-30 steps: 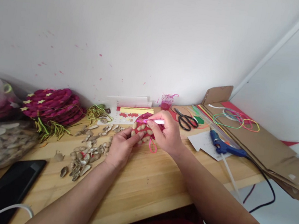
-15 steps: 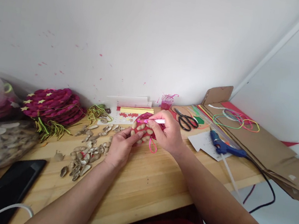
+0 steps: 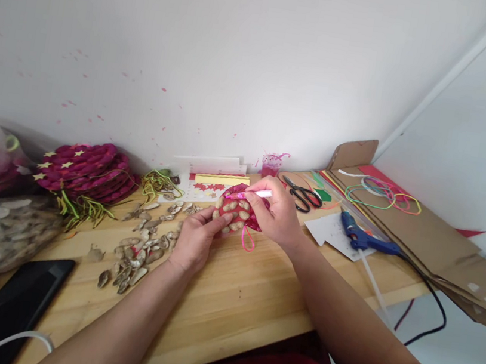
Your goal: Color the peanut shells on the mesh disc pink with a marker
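Left hand (image 3: 194, 238) gripping a shell-studded red piece (image 3: 230, 205), right hand (image 3: 278, 212) pinching a pink-and-white tool (image 3: 263, 193) — loose shells (image 3: 129, 254) nearby

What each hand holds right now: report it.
Left hand: closed, holding the red, shell-covered piece.
Right hand: closed, holding a slim white-handled tool.

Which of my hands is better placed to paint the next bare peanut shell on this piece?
Probably your right hand: it grips the paintbrush, pink end at the peanut shells. Your left hand holds the red piece they're on, so it seems better for steadying.
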Demonstrator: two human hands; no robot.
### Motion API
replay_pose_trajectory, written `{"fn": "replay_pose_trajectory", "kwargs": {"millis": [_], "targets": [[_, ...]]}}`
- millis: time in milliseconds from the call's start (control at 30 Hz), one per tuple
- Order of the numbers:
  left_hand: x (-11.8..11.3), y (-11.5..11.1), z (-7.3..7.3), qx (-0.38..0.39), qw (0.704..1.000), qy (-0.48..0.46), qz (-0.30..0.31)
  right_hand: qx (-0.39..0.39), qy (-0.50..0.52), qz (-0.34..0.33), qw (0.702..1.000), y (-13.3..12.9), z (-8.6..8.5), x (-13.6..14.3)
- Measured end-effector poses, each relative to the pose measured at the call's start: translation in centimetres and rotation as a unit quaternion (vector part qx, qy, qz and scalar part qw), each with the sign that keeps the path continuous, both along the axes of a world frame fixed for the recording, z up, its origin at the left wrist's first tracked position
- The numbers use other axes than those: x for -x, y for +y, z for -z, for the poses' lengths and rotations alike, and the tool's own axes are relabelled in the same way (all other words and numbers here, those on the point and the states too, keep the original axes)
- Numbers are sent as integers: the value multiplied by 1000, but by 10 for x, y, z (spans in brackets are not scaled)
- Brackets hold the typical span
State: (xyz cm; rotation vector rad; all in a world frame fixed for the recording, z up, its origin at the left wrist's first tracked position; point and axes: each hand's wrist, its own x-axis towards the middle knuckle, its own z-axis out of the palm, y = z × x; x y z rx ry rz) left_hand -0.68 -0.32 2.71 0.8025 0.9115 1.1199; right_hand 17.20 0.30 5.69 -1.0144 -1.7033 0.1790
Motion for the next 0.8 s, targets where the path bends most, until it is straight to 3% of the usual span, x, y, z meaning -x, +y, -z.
{"fn": "replay_pose_trajectory", "kwargs": {"millis": [233, 500, 700, 800], "targets": [[0, 1, 2, 3, 1000, 7, 3, 21, 36, 7, 999, 2, -3, -8], [0, 2, 4, 7, 1000, 0, 5, 27, 15, 31, 999, 4, -2, -11], [0, 1, 5, 11, 1000, -4, 6, 11, -20, -5, 1000, 2, -2, -7], [0, 2, 5, 14, 1000, -1, 8, -2, -27, 22, 999, 2, -3, -7]]}}
